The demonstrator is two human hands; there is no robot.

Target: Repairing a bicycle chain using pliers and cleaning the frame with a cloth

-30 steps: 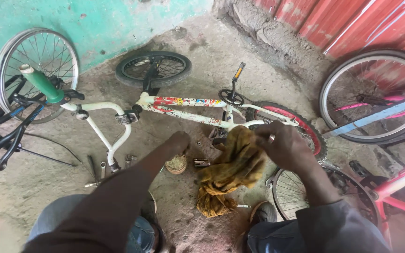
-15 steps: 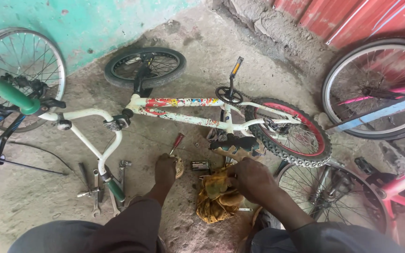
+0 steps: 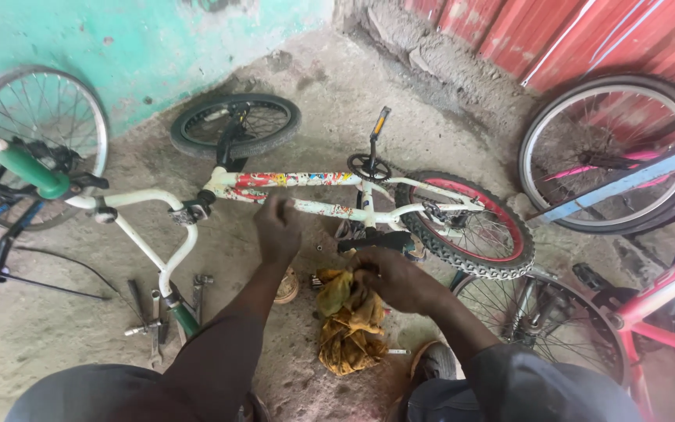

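Knees at the bottom edge, low over dusty concrete. Right hand (image 3: pixel 396 280) closed on a yellow rag (image 3: pixel 351 324), bunched and hanging down to the ground; soft, light, probably greasy, best gripped by a full fistful. Left hand (image 3: pixel 277 230) half open and empty, fingers loosely curled, just short of the white bicycle frame (image 3: pixel 306 181). Small tin (image 3: pixel 286 286) between the forearms, wrenches (image 3: pixel 158 316) to the left. Farther back: frame lying flat, stiff, probably fairly heavy; best held by the tubes.
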